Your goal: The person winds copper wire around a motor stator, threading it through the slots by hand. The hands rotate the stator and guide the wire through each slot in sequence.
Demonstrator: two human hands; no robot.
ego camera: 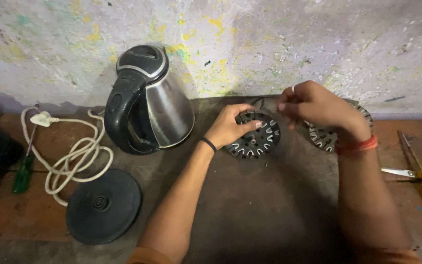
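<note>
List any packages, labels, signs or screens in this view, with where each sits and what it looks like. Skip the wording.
None in view: no package, label, sign or screen shows.
What is there instead: a steel kettle with black handle lying at left, its round black base in front, and a slotted black metal disc held by the left hand with the right hand above its far edge.

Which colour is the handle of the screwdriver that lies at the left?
Green. The screwdriver handle shows in the head view, beside the white cord.
</note>
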